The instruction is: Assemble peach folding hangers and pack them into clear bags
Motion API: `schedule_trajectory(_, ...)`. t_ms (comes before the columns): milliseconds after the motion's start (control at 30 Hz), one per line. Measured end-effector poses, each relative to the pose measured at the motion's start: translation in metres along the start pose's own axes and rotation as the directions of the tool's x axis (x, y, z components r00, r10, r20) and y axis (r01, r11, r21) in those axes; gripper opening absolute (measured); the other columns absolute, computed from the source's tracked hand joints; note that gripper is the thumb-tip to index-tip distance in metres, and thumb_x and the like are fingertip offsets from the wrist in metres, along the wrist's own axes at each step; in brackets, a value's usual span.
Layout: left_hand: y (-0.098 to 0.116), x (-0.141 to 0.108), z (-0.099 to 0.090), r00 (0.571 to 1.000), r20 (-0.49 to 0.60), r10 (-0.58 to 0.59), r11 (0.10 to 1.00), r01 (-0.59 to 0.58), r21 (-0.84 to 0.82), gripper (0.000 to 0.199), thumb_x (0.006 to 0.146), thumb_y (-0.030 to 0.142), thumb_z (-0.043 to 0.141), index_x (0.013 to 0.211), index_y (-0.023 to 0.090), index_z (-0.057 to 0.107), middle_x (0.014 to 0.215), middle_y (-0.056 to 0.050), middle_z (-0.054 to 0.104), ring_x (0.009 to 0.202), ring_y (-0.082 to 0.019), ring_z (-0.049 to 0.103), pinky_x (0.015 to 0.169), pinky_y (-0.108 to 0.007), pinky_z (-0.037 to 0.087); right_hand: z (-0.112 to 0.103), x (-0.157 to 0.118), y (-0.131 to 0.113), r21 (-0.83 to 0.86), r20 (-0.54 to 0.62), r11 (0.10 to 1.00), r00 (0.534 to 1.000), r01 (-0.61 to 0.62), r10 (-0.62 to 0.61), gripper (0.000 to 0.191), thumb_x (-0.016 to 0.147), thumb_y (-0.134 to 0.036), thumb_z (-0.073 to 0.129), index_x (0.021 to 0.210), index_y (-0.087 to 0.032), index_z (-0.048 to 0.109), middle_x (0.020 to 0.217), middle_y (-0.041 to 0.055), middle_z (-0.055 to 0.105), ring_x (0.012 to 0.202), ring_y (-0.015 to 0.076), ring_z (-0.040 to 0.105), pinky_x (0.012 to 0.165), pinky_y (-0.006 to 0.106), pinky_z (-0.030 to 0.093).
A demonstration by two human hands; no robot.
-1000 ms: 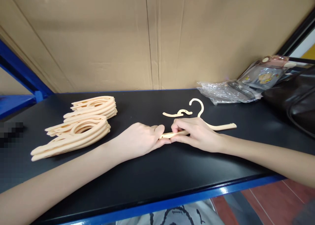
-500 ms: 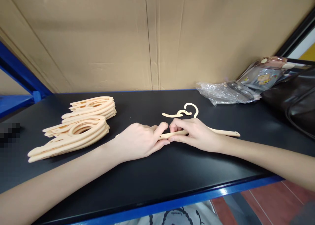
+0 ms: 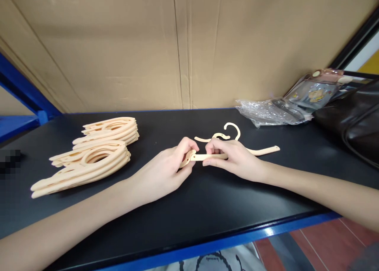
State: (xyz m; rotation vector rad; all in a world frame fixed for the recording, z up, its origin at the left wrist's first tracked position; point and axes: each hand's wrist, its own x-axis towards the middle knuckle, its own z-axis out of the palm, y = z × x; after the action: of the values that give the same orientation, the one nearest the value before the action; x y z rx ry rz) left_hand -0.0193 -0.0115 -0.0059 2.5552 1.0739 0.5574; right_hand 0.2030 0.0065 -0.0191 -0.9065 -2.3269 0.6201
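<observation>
Between my hands is a cream folding clothes hanger (image 3: 200, 157), held just above the black tabletop. My left hand (image 3: 161, 168) pinches its left end, where a short curved piece meets the bar at a joint with small holes. The fingers of my right hand (image 3: 235, 160) are closed round the bar, and a cream arm (image 3: 265, 150) sticks out beyond them to the right. Behind my right hand show a cream hook (image 3: 236, 129) and a thin curved piece (image 3: 204, 139). My fingers hide how these join the bar.
Two stacks of similar cream hangers lie at left, a nearer stack (image 3: 89, 164) and a farther stack (image 3: 112, 130). Clear plastic bags (image 3: 275, 111) and a dark leather bag (image 3: 352, 117) sit at right. Cardboard (image 3: 118, 46) stands along the back of the black table (image 3: 177, 219).
My left hand has turned and drawn back slightly, exposing the joint at the hanger's left end. The right-hand arm of the hanger has tilted upward and shifted left.
</observation>
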Motion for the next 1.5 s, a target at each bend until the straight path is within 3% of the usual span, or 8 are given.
schedule_trajectory(133, 0.0, 0.0, -0.004, 0.998, -0.038, -0.054, 0.992, 0.049, -0.115, 0.02, 0.102, 0.032, 0.032, 0.104, 0.022, 0.049, 0.086, 0.003, 0.063, 0.072, -0.011, 0.059, 0.066, -0.022, 0.043, 0.0, 0.002, 0.003, 0.039, -0.044, 0.996, 0.996, -0.078, 0.08, 0.032, 0.088, -0.047, 0.059, 0.077, -0.02, 0.049, 0.07, -0.0039, 0.049, 0.059, 0.0089, 0.042, 0.056, 0.022, 0.034)
schedule_trajectory(233, -0.002, 0.0, -0.008, 0.994, -0.068, -0.087, 0.992, 0.08, -0.101, 0.028, 0.103, 0.035, 0.027, 0.1, 0.023, 0.052, 0.075, 0.005, 0.061, 0.064, -0.011, 0.057, 0.061, -0.022, 0.041, 0.0, 0.002, 0.004, 0.04, -0.042, 0.995, 0.995, -0.087, 0.088, 0.032, 0.086, -0.047, 0.061, 0.076, -0.02, 0.049, 0.07, -0.004, 0.048, 0.06, 0.0088, 0.042, 0.056, 0.022, 0.034)
schedule_trajectory(333, -0.003, 0.001, -0.009, 0.988, -0.105, -0.116, 0.993, 0.115, -0.013, 0.026, 0.102, 0.036, 0.029, 0.1, 0.023, 0.052, 0.056, 0.009, 0.048, 0.047, -0.01, 0.046, 0.05, -0.021, 0.033, 0.0, 0.001, 0.004, 0.044, -0.037, 0.996, 0.996, -0.076, 0.078, 0.032, 0.087, -0.046, 0.061, 0.076, -0.019, 0.048, 0.069, -0.0043, 0.048, 0.06, 0.0084, 0.042, 0.056, 0.022, 0.034)
schedule_trajectory(567, 0.002, 0.0, -0.006, 0.99, -0.139, 0.007, 0.943, 0.04, 0.329, 0.047, 0.09, 0.054, 0.048, 0.059, 0.019, 0.038, 0.046, 0.005, 0.042, 0.04, -0.011, 0.039, 0.044, -0.024, 0.018, 0.0, 0.0, 0.005, 0.103, 0.006, 0.995, 1.0, 0.007, -0.008, 0.028, 0.087, -0.042, 0.062, 0.077, -0.019, 0.049, 0.07, -0.0047, 0.049, 0.06, 0.0076, 0.044, 0.056, 0.021, 0.034)
schedule_trajectory(800, -0.001, -0.002, -0.006, 0.996, -0.053, 0.07, 0.941, -0.049, 0.335, 0.046, 0.09, 0.06, 0.047, 0.07, 0.02, 0.037, 0.051, 0.007, 0.046, 0.04, -0.01, 0.041, 0.043, -0.021, 0.019, -0.001, -0.001, 0.004, 0.05, 0.054, 0.996, 0.995, 0.079, -0.082, 0.024, 0.088, -0.034, 0.063, 0.077, -0.019, 0.048, 0.064, -0.0073, 0.045, 0.057, 0.0062, 0.042, 0.056, 0.02, 0.032)
schedule_trajectory(967, 0.0, -0.004, -0.01, 0.982, -0.089, 0.168, 0.926, -0.125, 0.357, 0.031, 0.1, 0.032, 0.03, 0.074, 0.019, 0.041, 0.055, 0.006, 0.048, 0.044, -0.01, 0.043, 0.046, -0.023, 0.021, 0.0, 0.0, 0.005, 0.113, 0.027, 0.992, 0.998, 0.047, -0.051, 0.026, 0.087, -0.037, 0.064, 0.076, -0.019, 0.048, 0.068, -0.0056, 0.049, 0.059, 0.0067, 0.044, 0.055, 0.02, 0.034)
schedule_trajectory(1067, 0.0, -0.004, -0.012, 0.962, -0.128, 0.24, 0.907, -0.175, 0.384, 0.032, 0.1, 0.026, 0.032, 0.073, 0.018, 0.046, 0.058, 0.005, 0.048, 0.047, -0.01, 0.044, 0.049, -0.023, 0.024, 0.0, 0.0, 0.005, 0.143, 0.019, 0.99, 1.0, 0.007, -0.01, 0.029, 0.086, -0.041, 0.064, 0.076, -0.019, 0.049, 0.07, -0.0046, 0.049, 0.06, 0.0073, 0.044, 0.055, 0.02, 0.034)
schedule_trajectory(1500, -0.003, -0.001, -0.009, 0.969, -0.171, 0.179, 0.89, -0.086, 0.448, 0.048, 0.097, 0.058, 0.036, 0.068, 0.019, 0.037, 0.048, 0.007, 0.044, 0.037, -0.009, 0.041, 0.041, -0.02, 0.02, -0.001, 0.0, 0.004, 0.141, 0.018, 0.989, 0.999, 0.033, -0.036, 0.027, 0.088, -0.039, 0.062, 0.076, -0.019, 0.049, 0.069, -0.0047, 0.048, 0.059, 0.0072, 0.043, 0.054, 0.02, 0.034)
